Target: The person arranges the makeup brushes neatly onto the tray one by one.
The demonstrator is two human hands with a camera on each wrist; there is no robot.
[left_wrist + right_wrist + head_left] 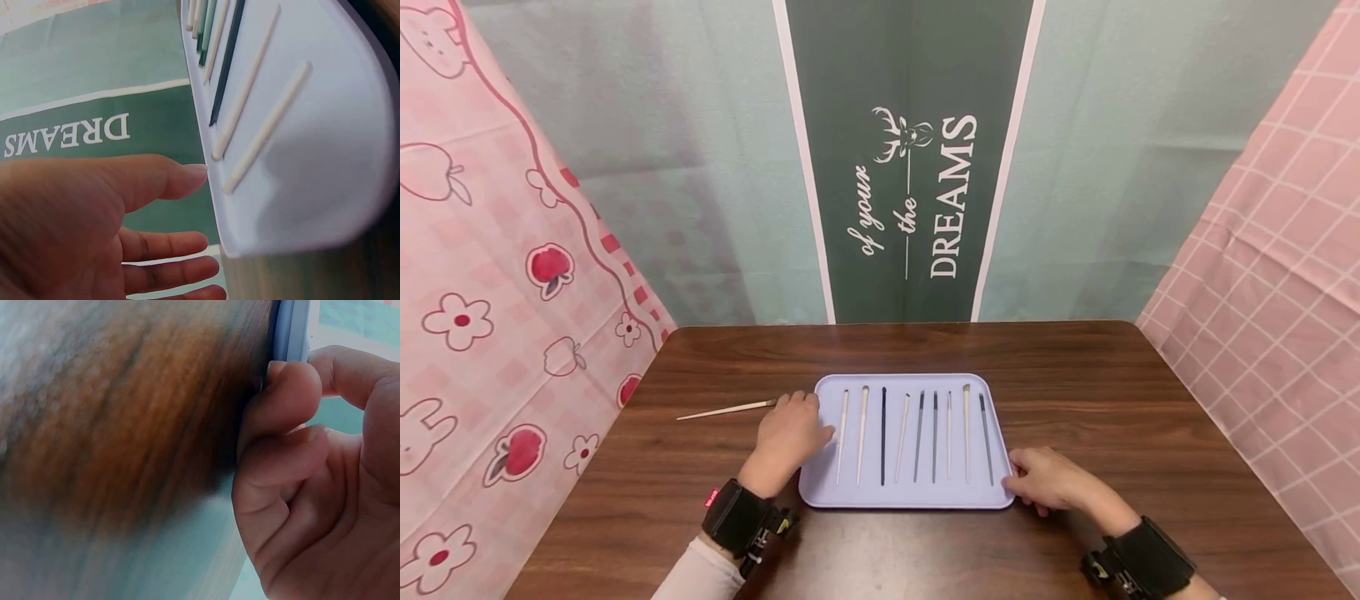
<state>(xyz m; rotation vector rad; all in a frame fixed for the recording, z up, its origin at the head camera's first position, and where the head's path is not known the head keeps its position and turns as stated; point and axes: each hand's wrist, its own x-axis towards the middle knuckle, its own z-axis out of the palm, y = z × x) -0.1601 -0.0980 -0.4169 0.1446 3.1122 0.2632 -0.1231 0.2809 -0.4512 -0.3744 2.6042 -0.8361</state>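
Note:
A pale lilac tray [910, 497] lies on the table with several slim makeup brushes side by side in it, among them a dark navy brush [883, 437] and a grey-green brush [987, 440]. At the tray's left edge is my left hand [790, 429], its fingers fairly straight and its thumb at the rim; whether it touches the tray I cannot tell. My right hand [1051, 479] pinches the tray's right edge, thumb above and curled fingers [287, 394] below. A single light-handled brush [726, 410] lies outside the tray, its head end close to my left fingers.
The brown wooden table [1075, 367] extends around the tray. A green cloth with white lettering [955, 200] hangs behind it. Pink patterned cloths hang on the left [467, 392] and right [1277, 250].

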